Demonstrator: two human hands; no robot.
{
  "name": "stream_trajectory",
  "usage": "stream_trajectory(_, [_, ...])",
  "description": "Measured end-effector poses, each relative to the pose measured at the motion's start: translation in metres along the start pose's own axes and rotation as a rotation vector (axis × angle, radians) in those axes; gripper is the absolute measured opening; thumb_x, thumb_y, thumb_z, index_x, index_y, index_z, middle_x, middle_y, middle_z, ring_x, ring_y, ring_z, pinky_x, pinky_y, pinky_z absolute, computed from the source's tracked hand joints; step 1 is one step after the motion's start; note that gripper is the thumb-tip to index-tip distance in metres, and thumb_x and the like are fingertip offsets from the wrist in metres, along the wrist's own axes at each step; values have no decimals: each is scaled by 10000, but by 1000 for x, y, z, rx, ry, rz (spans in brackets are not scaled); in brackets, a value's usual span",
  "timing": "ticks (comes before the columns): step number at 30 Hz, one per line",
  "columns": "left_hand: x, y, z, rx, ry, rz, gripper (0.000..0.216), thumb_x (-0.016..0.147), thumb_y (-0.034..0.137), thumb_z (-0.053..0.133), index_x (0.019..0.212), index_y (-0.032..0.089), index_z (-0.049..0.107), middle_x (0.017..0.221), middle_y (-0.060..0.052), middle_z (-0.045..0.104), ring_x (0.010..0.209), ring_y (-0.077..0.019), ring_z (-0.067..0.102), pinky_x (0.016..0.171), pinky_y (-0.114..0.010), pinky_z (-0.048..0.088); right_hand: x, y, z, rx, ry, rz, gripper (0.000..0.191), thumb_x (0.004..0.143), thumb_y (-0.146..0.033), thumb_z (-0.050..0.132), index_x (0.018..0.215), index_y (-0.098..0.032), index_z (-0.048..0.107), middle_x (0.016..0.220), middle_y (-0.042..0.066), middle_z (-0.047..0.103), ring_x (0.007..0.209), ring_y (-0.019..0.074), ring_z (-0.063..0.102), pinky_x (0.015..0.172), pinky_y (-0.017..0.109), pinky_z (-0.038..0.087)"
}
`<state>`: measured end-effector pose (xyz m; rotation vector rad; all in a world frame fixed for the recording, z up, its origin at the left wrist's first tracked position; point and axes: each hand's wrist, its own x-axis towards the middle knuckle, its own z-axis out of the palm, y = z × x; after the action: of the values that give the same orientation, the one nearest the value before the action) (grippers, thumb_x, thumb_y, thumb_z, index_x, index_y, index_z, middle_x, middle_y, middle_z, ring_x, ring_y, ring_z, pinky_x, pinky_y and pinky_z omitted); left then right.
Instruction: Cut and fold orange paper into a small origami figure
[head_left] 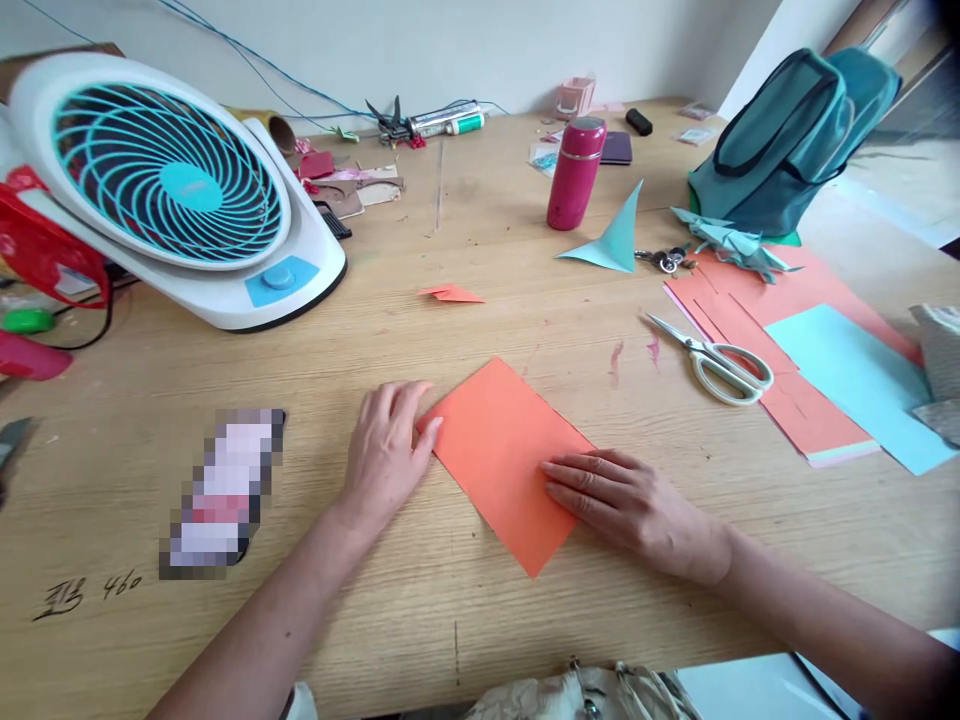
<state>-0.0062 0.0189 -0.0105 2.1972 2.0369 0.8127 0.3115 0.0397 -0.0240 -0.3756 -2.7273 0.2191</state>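
An orange square of paper (510, 460) lies flat on the wooden table, turned so its corners point up, down and sideways. At its left corner, my left hand (391, 430) has thumb and fingers closed round the edge. My right hand (626, 500) rests with fingers stretched out flat on the paper's right side; its thumb is hidden beneath. Beyond the sheet lies a small folded orange paper piece (454, 293). A pair of scissors (720, 365) with pale handles sits to the right, partly over orange sheets (806, 415).
A white fan (300, 270) stands at the left, with a blurred phone (229, 490) nearer me. Toward the back are a pink bottle (576, 180), a folded blue paper (615, 240), keys (667, 260) and a teal bag (780, 150). Blue paper (855, 375) lies right.
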Motion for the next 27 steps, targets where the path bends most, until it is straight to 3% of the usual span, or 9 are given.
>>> stream_trajectory(2, [-5, 8, -7, -3, -10, 214, 370, 978, 367, 530, 1306, 199, 564, 1329, -134, 607, 1260, -304, 547, 1064, -471, 424, -1, -1, 0, 63, 24, 42, 355, 1009, -137, 456, 1341, -89, 571, 1353, 172, 640, 1251, 272, 606, 979, 451, 525])
stream_trajectory(4, [-12, 21, -12, -150, -211, 426, 524, 999, 516, 445, 1402, 185, 499, 1422, -142, 564, 1353, -285, 492, 1121, -453, 405, 0, -2, -2, 137, 53, 100, 343, 1005, -141, 473, 1329, -106, 581, 1306, 169, 671, 1214, 250, 635, 972, 425, 529])
stream_trajectory(6, [-20, 35, -12, -258, -405, 538, 744, 960, 673, 368, 1470, 135, 429, 1468, -164, 534, 1376, -285, 484, 1138, -449, 416, 0, -5, -4, 214, 72, 160, 338, 998, -137, 485, 1319, -121, 587, 1270, 166, 692, 1174, 227, 660, 960, 399, 534])
stream_trajectory(8, [-29, 48, -7, -278, -453, 579, 733, 940, 659, 451, 1434, 119, 483, 1428, -158, 582, 1336, -302, 530, 1119, -471, 448, 0, -8, -7, 278, 79, 196, 335, 991, -112, 478, 1306, -131, 592, 1250, 158, 702, 1141, 210, 675, 941, 383, 539])
stream_trajectory(11, [-40, 60, 2, -267, -387, 575, 329, 989, 295, 522, 1251, 136, 641, 1274, -104, 699, 1221, -285, 622, 1035, -460, 525, -3, -14, -11, 324, 61, 217, 323, 986, -97, 482, 1283, -148, 598, 1229, 143, 711, 1126, 207, 676, 932, 388, 535])
stream_trajectory(13, [-42, 65, 5, -300, -345, 531, 241, 963, 173, 531, 1141, 139, 690, 1166, -81, 745, 1133, -261, 669, 980, -429, 563, -8, -17, -14, 330, 50, 258, 315, 984, -109, 512, 1283, -164, 593, 1199, 127, 719, 1122, 215, 665, 941, 406, 523])
stream_trajectory(18, [-40, 68, 2, -362, -333, 462, 172, 938, 154, 581, 1047, 140, 714, 1093, -76, 766, 1068, -241, 701, 956, -405, 578, -28, -18, -19, 320, 89, 464, 276, 973, -128, 560, 1222, -234, 609, 1169, 87, 701, 1090, 231, 625, 915, 431, 501])
stream_trajectory(22, [-36, 72, -2, -360, -354, 461, 159, 950, 145, 560, 1028, 140, 698, 1045, -72, 771, 1063, -242, 705, 951, -391, 564, -36, -17, -19, 307, 121, 545, 201, 971, -132, 560, 1120, -246, 634, 1156, 81, 678, 1032, 232, 605, 873, 428, 487])
stream_trajectory(27, [-15, 87, -11, -276, -532, 294, 86, 964, 220, 554, 962, 181, 631, 893, -31, 733, 807, -192, 708, 683, -303, 527, -30, -15, -17, 330, 129, 615, 80, 963, -177, 586, 972, -231, 646, 1069, 67, 651, 950, 211, 583, 826, 404, 463])
